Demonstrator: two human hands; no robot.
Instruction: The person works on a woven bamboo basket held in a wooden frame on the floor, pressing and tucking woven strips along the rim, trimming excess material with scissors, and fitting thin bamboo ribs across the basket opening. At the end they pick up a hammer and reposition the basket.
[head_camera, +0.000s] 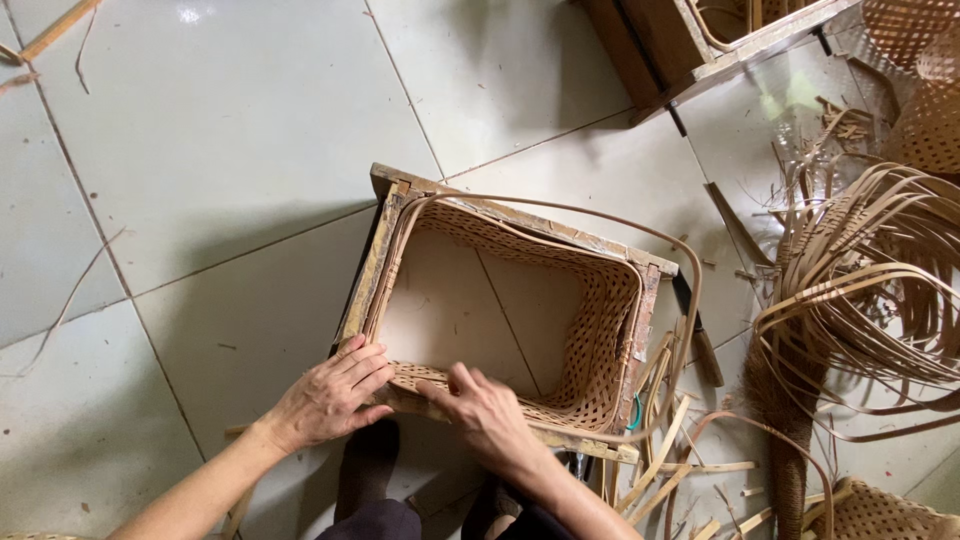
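A rectangular woven bamboo basket (600, 330) sits inside a wooden frame mould (520, 215) on the tiled floor, open side up. My left hand (330, 395) rests on the near left corner of its rim, fingers curled over the edge. My right hand (485, 410) presses on the near rim beside it, fingers spread on the weave. A long thin bamboo strip (560, 207) loops around the top of the basket and out to the right.
A pile of loose bamboo strips (870, 290) lies to the right, with short offcuts (690, 465) near the basket. A knife (700, 340) lies by the frame's right side. A wooden stool (700, 50) and woven baskets (910, 30) stand at the top right.
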